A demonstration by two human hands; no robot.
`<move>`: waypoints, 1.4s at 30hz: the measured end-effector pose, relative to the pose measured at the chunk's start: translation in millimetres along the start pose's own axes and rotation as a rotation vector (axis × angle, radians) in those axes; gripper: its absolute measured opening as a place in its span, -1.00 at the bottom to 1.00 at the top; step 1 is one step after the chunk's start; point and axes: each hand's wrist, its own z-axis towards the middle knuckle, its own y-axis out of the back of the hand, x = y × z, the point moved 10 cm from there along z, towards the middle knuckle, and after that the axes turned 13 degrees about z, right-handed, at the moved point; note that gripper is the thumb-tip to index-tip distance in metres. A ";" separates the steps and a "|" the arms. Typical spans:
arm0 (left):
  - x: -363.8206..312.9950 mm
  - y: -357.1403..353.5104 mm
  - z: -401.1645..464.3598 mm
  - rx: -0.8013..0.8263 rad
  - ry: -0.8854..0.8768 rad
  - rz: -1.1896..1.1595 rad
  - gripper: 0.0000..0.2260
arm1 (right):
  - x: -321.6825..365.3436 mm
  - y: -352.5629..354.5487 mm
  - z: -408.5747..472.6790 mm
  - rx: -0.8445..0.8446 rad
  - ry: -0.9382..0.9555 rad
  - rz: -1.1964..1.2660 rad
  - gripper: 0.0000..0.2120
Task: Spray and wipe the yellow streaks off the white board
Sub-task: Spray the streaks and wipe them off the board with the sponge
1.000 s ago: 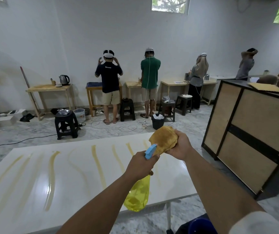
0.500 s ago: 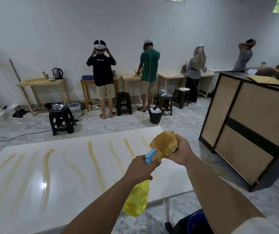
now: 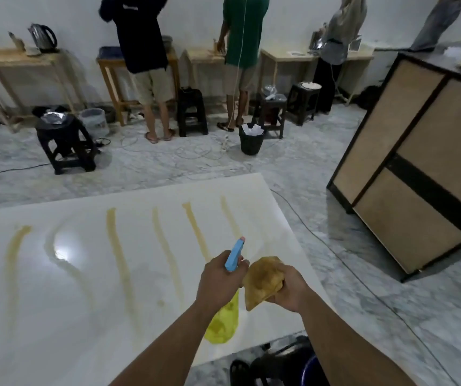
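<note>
The white board [image 3: 65,310] lies flat in front of me, crossed by several yellow streaks [image 3: 119,257] running from its far edge toward me. My left hand [image 3: 219,277] grips a spray bottle [image 3: 223,321] with a yellow body and a blue nozzle pointing up and away over the board's right part. My right hand [image 3: 290,288] is closed on a crumpled yellow-brown cloth [image 3: 262,280], held right beside the bottle above the board's right edge.
A tall black-framed cabinet [image 3: 419,162] stands to the right. A cable [image 3: 335,254] runs over the marble floor beside the board. Black stools [image 3: 66,146] and a black bin [image 3: 251,139] stand beyond, where several people work at wooden tables. A dark stool [image 3: 276,363] sits below me.
The view has tilted down toward the board. Both hands have dropped lower over the board's right part, and the nozzle now points further up and away.
</note>
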 end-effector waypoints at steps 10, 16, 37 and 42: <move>-24.7 -11.9 219.0 -0.105 0.048 -0.023 -0.78 | 242.1 -113.6 228.0 0.064 0.208 -0.310 -0.49; -6.5 -16.1 302.2 -0.227 0.093 -0.121 -0.78 | 323.3 -196.0 356.3 0.056 0.652 -1.215 -0.55; 28.7 -24.9 214.9 -0.245 0.214 -0.114 -0.82 | 95.9 -45.7 269.1 0.224 0.729 -1.758 -0.38; 36.5 -32.4 151.9 -0.235 0.191 -0.104 -0.86 | 44.3 1.4 203.7 0.205 0.754 -1.718 -0.42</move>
